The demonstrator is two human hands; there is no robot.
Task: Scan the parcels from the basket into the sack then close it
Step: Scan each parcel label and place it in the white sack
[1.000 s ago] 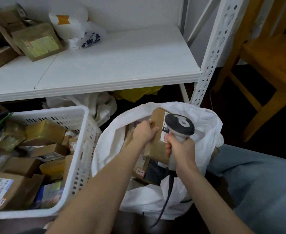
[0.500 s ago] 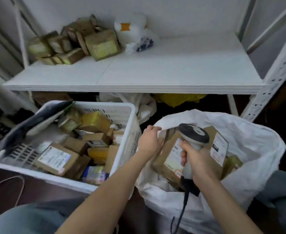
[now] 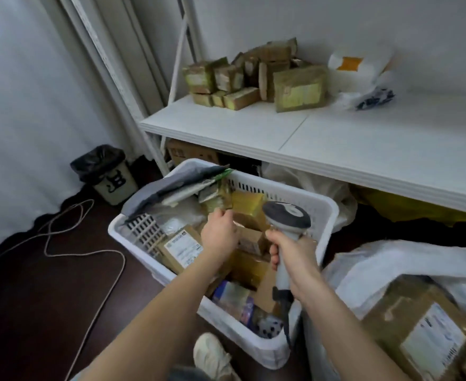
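Reach into the white slotted basket (image 3: pixel 323 208)
Left grip (image 3: pixel 218 235) among brown, labelled parcels (image 3: pixel 183 247), hold unclear; right grip (image 3: pixel 295 253) clasps grey scanner (image 3: pixel 286 215).

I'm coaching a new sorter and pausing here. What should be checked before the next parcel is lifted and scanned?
1. Scanner secure in the right hand: ok, fingers are wrapped round its grip.
2. Left hand has a firm hold on a parcel in the basket: cannot tell, its fingertips are hidden among the boxes.
3. Parcels left to scan: ok, several show in the basket.
4. Sack open to receive: ok, a labelled parcel lies inside.
5. Scanner cable free of snags: cannot tell, it drops out of sight beside the basket.
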